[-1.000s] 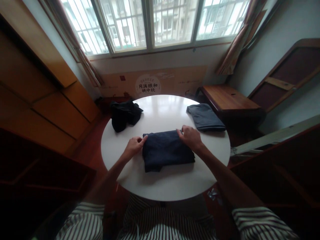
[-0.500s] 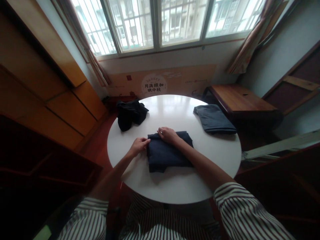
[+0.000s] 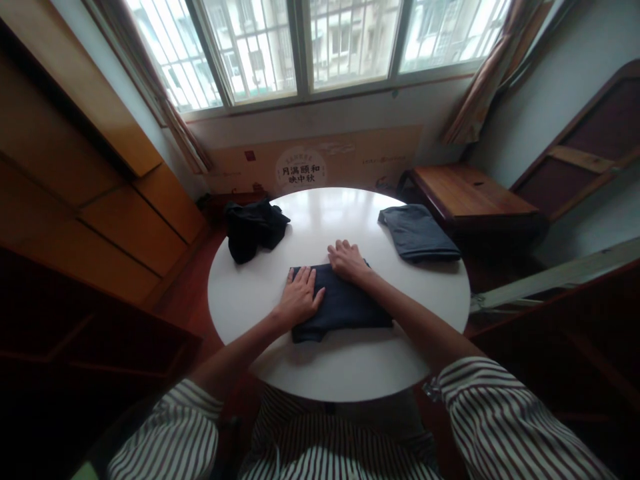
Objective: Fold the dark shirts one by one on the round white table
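Observation:
A folded dark blue garment (image 3: 350, 303) lies on the white round table (image 3: 320, 373) in front of me, its near left corner sticking out a little. My left hand (image 3: 300, 297) rests flat over the garment's left side, fingers spread and pointing away from me. At the far edge is my right hand (image 3: 347, 260), its fingers curled just past the cloth. Whether any fabric is inside those curled fingers is hidden. My right forearm crosses above the garment's right side and covers part of it.
A crumpled black garment (image 3: 253, 230) lies at the table's far left. On the far right is a folded grey-blue garment (image 3: 420, 233). Beyond the table stands a low wooden table (image 3: 470, 190), with orange-brown cabinets (image 3: 140, 213) to the left and a barred window behind.
My left hand has gone from pinching the garment's left edge to lying flat on top. My right hand has slid right and slightly away along the far edge. The view has shifted a little.

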Demonstrator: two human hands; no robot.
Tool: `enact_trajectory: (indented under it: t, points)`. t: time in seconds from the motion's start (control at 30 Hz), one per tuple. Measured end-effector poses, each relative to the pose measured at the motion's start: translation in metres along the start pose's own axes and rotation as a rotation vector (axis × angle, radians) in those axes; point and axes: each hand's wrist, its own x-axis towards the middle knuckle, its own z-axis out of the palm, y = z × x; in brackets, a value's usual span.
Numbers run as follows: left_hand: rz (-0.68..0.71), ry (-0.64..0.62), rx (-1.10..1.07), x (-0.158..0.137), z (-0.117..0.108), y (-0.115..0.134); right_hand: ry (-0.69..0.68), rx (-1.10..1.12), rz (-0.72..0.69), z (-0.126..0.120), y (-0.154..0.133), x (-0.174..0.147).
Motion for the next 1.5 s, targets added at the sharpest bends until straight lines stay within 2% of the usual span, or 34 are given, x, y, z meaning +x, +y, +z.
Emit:
enact_trajectory:
  t: [0.13, 0.23, 0.33, 0.43, 0.5, 0.57, 0.7, 0.8, 0.87, 0.93, 1.0, 1.07, 1.1, 1.13, 1.2, 1.33, 1.43, 1.5]
  points:
    - [-0.016, -0.008, 0.012, -0.006, -0.001, -0.006, 0.016, -0.025, 0.13, -0.005, 0.041, -0.012]
    - [-0.015, -0.017, 0.025, -0.006, -0.003, -0.005, 0.082, 0.024, 0.189, -0.016, 0.057, -0.024]
    - [-0.015, 0.0, 0.046, -0.005, -0.002, -0.004, 0.145, 0.113, 0.287, -0.03, 0.052, -0.045]
    - [-0.022, 0.008, 0.069, -0.005, 0.0, -0.003, 0.076, 0.162, 0.335, -0.039, 0.032, -0.07]
    - [-0.022, 0.008, 0.078, -0.005, 0.001, -0.003, 0.039, 0.177, 0.334, -0.038, 0.02, -0.084]
    - [-0.016, 0.008, 0.078, -0.004, 0.001, -0.003, 0.058, 0.22, 0.34, -0.032, 0.014, -0.092]
    - [0.006, 0.001, 0.064, -0.006, -0.007, -0.002, 0.149, 0.476, 0.379, -0.02, 0.026, -0.094]
    - [0.138, -0.042, 0.016, -0.015, -0.016, 0.001, 0.124, 0.61, 0.404, -0.02, 0.037, -0.091]
    - [0.263, -0.097, -0.034, -0.023, -0.019, 0.003, 0.155, 0.545, 0.418, -0.023, 0.035, -0.089]
    - [0.34, -0.131, -0.068, -0.033, -0.018, 0.005, 0.253, 0.393, 0.349, -0.026, 0.026, -0.086]
    - [0.37, -0.13, -0.075, -0.042, -0.015, 0.006, 0.288, 0.27, 0.149, -0.025, 0.015, -0.084]
    - [0.385, -0.116, -0.076, -0.051, -0.01, 0.006, 0.198, 0.197, -0.05, -0.018, 0.007, -0.082]
    - [0.39, -0.111, -0.08, -0.055, -0.008, 0.006, 0.136, 0.166, -0.097, -0.013, 0.005, -0.082]
    - [0.391, -0.105, -0.085, -0.06, -0.007, 0.007, 0.084, 0.133, -0.096, -0.007, 0.005, -0.083]
    - [0.387, -0.097, -0.105, -0.067, -0.008, 0.008, 0.031, 0.076, -0.001, 0.002, 0.008, -0.084]
    - [0.368, -0.069, -0.219, -0.062, -0.024, 0.003, 0.016, 0.024, 0.117, 0.005, 0.013, -0.084]
    - [0.203, 0.119, -0.323, -0.034, -0.04, -0.022, 0.081, -0.02, 0.089, -0.006, 0.006, -0.078]
    - [0.087, 0.255, -0.308, -0.011, -0.045, -0.048, 0.122, 0.003, 0.008, -0.014, -0.002, -0.072]
